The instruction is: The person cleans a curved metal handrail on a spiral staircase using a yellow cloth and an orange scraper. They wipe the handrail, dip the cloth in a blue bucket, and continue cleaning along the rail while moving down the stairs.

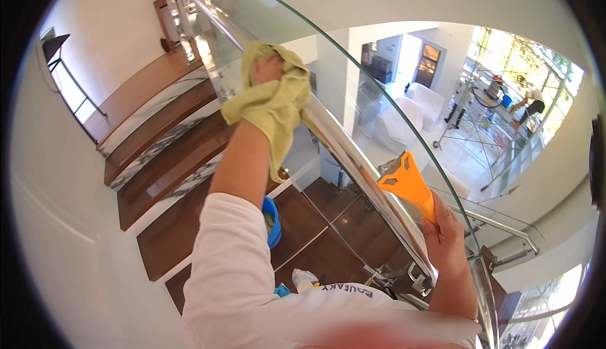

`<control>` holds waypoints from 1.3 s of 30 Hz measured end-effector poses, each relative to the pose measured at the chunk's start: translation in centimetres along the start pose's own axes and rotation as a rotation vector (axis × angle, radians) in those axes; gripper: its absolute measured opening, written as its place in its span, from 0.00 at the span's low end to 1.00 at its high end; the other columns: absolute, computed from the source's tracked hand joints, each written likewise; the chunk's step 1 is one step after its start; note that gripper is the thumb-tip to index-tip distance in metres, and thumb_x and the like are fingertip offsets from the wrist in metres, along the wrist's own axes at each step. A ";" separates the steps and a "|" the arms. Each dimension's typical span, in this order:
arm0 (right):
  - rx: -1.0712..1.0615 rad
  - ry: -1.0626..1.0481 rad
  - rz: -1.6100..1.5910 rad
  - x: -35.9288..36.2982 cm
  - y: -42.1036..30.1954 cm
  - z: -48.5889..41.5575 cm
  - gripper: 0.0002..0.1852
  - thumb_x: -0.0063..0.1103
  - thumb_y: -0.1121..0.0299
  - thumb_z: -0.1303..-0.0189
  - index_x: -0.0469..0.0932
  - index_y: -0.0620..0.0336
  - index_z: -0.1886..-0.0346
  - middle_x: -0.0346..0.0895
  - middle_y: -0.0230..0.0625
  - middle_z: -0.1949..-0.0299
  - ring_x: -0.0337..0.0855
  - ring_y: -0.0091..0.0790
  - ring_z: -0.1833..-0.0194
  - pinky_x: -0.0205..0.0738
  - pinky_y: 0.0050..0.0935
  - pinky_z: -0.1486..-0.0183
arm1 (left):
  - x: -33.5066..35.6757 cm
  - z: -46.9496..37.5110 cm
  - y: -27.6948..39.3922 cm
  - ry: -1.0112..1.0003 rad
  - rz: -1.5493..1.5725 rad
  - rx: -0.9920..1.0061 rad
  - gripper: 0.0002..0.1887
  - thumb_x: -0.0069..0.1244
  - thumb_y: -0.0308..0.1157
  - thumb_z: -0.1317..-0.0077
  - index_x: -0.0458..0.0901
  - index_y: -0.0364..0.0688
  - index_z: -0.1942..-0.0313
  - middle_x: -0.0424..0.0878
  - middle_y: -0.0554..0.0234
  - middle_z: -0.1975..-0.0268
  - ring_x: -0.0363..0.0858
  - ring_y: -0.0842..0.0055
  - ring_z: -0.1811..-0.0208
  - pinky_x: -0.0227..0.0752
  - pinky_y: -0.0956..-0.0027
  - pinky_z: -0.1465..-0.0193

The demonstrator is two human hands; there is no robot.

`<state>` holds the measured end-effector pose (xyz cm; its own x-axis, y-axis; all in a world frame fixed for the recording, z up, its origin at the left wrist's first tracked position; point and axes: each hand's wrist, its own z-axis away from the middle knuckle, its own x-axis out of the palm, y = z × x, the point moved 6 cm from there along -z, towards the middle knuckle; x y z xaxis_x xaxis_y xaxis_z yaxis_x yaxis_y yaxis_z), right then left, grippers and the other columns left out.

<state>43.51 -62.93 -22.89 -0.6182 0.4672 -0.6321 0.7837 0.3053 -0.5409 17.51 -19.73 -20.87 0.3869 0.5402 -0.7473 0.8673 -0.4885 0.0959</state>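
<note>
My left hand (268,69) grips a yellow-green cloth (279,100), which is bunched over the polished metal handrail (341,133) and hangs down beside my forearm. In my right hand (444,228) is an orange plastic scraper (409,183), held by its handle with its wide head pointing up and left. The scraper's edge looks dirty. A curved glass balustrade panel (378,81) runs alongside the handrail, and my right hand is close to its edge.
Wooden steps (175,155) with marble risers climb at the left. A blue bucket (272,221) stands on the brown tiled floor (303,249) below, near a plastic bag (304,279). Beyond the glass, a person (532,105) works near scaffolding (492,145) and covered furniture (402,117).
</note>
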 end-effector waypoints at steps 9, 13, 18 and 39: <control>-0.098 -0.018 -0.165 -4.7 0.0 3.6 0.27 0.53 0.83 0.48 0.66 0.65 0.41 0.75 0.50 0.60 0.79 0.45 0.61 0.71 0.30 0.57 | -1.0 15.5 18.3 0.350 0.071 0.104 0.25 0.52 0.51 0.52 0.78 0.51 0.54 0.74 0.69 0.49 0.63 0.70 0.39 0.44 0.38 0.40; -0.073 -0.068 -0.163 -7.5 0.4 6.6 0.27 0.53 0.83 0.48 0.66 0.66 0.41 0.75 0.50 0.58 0.78 0.45 0.59 0.70 0.29 0.55 | -1.5 22.0 26.1 0.267 0.115 0.085 0.25 0.53 0.44 0.53 0.77 0.48 0.53 0.75 0.64 0.48 0.64 0.66 0.40 0.49 0.38 0.42; -0.107 -0.005 -0.142 -10.7 1.2 10.8 0.27 0.52 0.85 0.49 0.66 0.67 0.41 0.75 0.50 0.58 0.79 0.44 0.57 0.70 0.30 0.53 | -1.7 30.4 34.8 0.093 0.288 0.200 0.25 0.53 0.44 0.51 0.76 0.46 0.51 0.72 0.57 0.46 0.59 0.60 0.37 0.44 0.30 0.41; 0.171 -0.047 -0.393 -12.7 7.0 18.9 0.26 0.50 0.81 0.42 0.62 0.70 0.38 0.69 0.30 0.69 0.66 0.18 0.73 0.63 0.15 0.70 | -19.1 51.0 10.4 -0.414 0.613 -1.149 0.21 0.39 0.49 0.36 0.76 0.45 0.52 0.80 0.61 0.56 0.79 0.76 0.58 0.71 0.67 0.56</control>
<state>55.73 -82.37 -29.15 -0.8729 0.3032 -0.3822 0.4694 0.3085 -0.8273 3.20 -70.08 -39.08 0.8549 0.1026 -0.5085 0.4399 0.3759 0.8156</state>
